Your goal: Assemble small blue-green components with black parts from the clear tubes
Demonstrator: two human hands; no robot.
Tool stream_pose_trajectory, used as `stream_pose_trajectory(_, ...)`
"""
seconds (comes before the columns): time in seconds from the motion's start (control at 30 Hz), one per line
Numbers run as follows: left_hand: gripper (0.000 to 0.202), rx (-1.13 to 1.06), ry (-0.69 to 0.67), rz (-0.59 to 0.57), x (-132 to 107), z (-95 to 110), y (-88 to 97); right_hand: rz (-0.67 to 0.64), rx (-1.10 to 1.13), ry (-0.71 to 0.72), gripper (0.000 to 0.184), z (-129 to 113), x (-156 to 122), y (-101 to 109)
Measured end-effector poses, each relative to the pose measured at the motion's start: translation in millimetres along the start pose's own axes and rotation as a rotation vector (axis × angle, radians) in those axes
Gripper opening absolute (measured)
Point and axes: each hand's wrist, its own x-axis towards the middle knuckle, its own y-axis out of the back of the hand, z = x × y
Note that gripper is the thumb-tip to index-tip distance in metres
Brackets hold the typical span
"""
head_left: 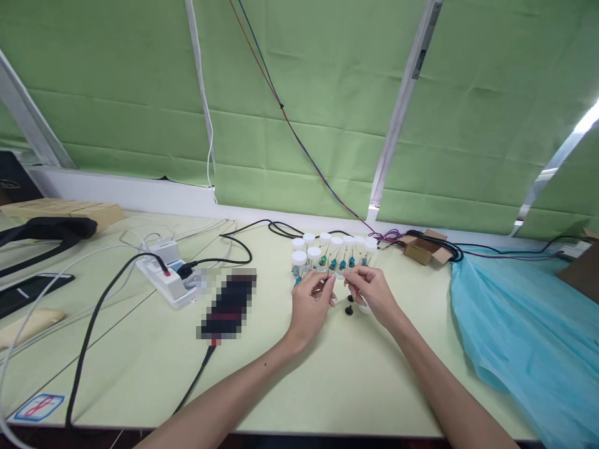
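Observation:
Both of my hands are close together over the front of a cluster of small clear jars with white lids (299,257). My left hand (309,307) is closed in a pinch, with a thin dark stem-like piece at its fingertips, too small to name. My right hand (373,293) pinches thumb and fingers together just beside it; what they hold is hidden. Blue-green round pieces (352,262) with thin stems show among the jars. Small black knob-like pieces (349,310) lie below the fingers, and a white lid-like piece (365,308) is partly covered by my right hand.
To the left lie a blurred-out dark device (229,308) on a cable and a white power strip (168,280) with plugs. At the right are a small open cardboard box (423,248) and a blue plastic sheet (510,337). Green blinds (304,156) stand behind the table.

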Motion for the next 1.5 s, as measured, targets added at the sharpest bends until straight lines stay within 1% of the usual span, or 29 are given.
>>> stream_pose_trajectory(0.1, 0.024, 0.000, 0.008, 0.008, 0.6, 0.4, -0.3, 0.007, -0.006, 0.004, 0.037, 0.2, 0.2, -0.8)
stream_pose_trajectory(0.2, 0.025, -0.028, 0.042, 0.032, 2.1, 1.8, -0.3, -0.002, 0.032, 0.035, 0.032, 1.1, 0.2, -0.5)
stream_pose_trajectory(0.27, 0.025, -0.061, 0.080, 0.045, 3.2, 3.0, 0.1, -0.027, 0.087, 0.068, 0.027, 1.6, 0.1, 0.2)
stream_pose_trajectory(0.37, 0.026, -0.116, 0.140, 0.065, 4.5, 4.0, 1.0, -0.079, 0.156, 0.100, 0.029, 1.7, -0.5, 1.2)
stream_pose_trajectory(0.47, 0.028, -0.167, 0.176, 0.081, 5.3, 3.5, 1.7, -0.112, 0.194, 0.102, 0.029, 1.5, -0.9, 1.7)
stream_pose_trajectory(0.6, 0.028, -0.212, 0.191, 0.074, 5.9, 2.1, 1.5, -0.121, 0.232, 0.093, 0.026, 1.7, -0.7, 1.7)
stream_pose_trajectory(0.83, 0.029, -0.269, 0.181, 0.047, 4.7, -0.2, -0.2, -0.109, 0.235, 0.094, 0.024, 4.8, 1.6, 2.0)
stream_pose_trajectory(0.97, 0.029, -0.268, 0.182, 0.042, 4.6, -0.5, -0.1, -0.087, 0.217, 0.105, 0.025, 5.1, 1.9, 1.5)
stream_pose_trajectory(1.17, 0.027, -0.225, 0.174, 0.020, 4.3, 4.5, 0.3, -0.046, 0.200, 0.110, 0.026, 3.2, 1.5, 0.9)
stream_pose_trajectory(1.5, 0.021, -0.133, 0.048, -0.047, -2.0, 6.2, -2.0, -0.027, 0.221, 0.053, 0.033, 4.2, 2.1, 2.6)
